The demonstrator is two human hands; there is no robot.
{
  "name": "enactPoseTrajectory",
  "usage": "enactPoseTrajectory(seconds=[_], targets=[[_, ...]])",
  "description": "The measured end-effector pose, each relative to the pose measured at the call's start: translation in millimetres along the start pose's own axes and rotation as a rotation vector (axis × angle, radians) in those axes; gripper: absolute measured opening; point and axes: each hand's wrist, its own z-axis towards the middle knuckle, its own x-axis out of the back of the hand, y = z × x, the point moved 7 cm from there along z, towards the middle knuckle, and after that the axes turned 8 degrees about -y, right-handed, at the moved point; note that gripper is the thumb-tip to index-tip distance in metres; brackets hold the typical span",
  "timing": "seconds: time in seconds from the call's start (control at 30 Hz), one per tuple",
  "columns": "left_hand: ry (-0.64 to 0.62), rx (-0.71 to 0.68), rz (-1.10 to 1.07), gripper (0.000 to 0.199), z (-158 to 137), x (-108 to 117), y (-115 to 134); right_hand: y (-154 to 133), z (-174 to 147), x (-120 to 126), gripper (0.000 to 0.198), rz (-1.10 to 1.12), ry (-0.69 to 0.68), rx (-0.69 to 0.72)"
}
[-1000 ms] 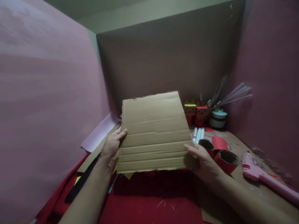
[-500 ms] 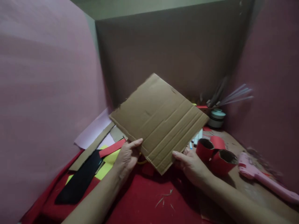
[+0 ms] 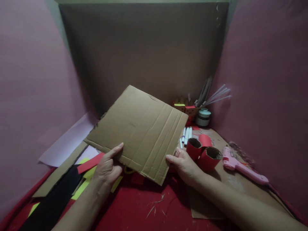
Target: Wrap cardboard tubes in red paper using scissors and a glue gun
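A brown corrugated cardboard sheet (image 3: 139,131) is held flat and turned cornerwise above the red work surface (image 3: 144,208). My left hand (image 3: 107,168) grips its near left edge, thumb on top. My right hand (image 3: 184,165) holds the near right edge, fingers under the sheet. Two red-wrapped cardboard tubes (image 3: 203,154) stand just right of my right hand.
A pink glue gun (image 3: 237,163) lies at the right. White markers (image 3: 186,134), small red and yellow boxes (image 3: 186,109), a round tin (image 3: 203,117) and sticks sit at the back. Black, red, yellow and pink paper strips (image 3: 69,179) lie at the left. Pink and brown walls enclose the space.
The cardboard sheet has been rotated from square-on to cornerwise and lowered. Both hands shifted along its near edges, and the view swung left and down.
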Motion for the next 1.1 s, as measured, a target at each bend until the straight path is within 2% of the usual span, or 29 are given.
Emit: enactPoseTrajectory(seconds=[0.27, 0.4, 0.47, 0.53, 0.63, 0.67, 0.7, 0.8, 0.93, 1.1], targets=[[-0.089, 0.000, -0.076, 0.018, 5.9, -2.0, -10.3, 7.7, -3.3, -0.1, 0.038, 0.081, 0.025, -0.008], [-0.168, -0.009, -0.077, 0.018, 3.4, -10.3, -20.1, 21.4, -4.0, -3.3, 0.041, 0.121, 0.006, -0.092], [-0.198, -0.045, -0.001, 0.017, 0.6, -11.6, -17.7, 26.0, -3.7, -3.3, 0.043, 0.155, 0.040, -0.131], [-0.294, -0.067, 0.272, 0.017, -3.3, -15.2, -10.0, 27.1, -3.2, -1.4, 0.045, 0.192, 0.095, -0.157], [-0.515, 0.002, 0.795, 0.026, -8.6, -19.1, -0.2, 22.5, -1.9, 3.1, 0.044, 0.233, 0.159, -0.159], [-0.549, -0.004, 0.933, 0.027, -8.5, -17.8, 5.7, 19.4, -1.2, 4.8, 0.042, 0.237, 0.169, -0.139], [-0.551, -0.056, 1.095, 0.028, -7.0, -16.5, 13.6, 16.0, -0.3, 6.3, 0.041, 0.237, 0.172, -0.114], [-0.455, -0.275, 1.507, 0.032, 0.6, -14.9, 30.7, 8.8, 1.6, 7.9, 0.039, 0.227, 0.151, -0.049], [-0.488, -0.380, 1.690, 0.028, 6.2, -16.7, 12.3, 12.6, 0.9, 3.5, 0.036, 0.246, 0.102, -0.099], [-0.446, -0.410, 1.825, 0.017, 13.4, -8.3, -7.2, 15.7, -2.5, 3.3, 0.032, 0.224, 0.104, -0.153]])
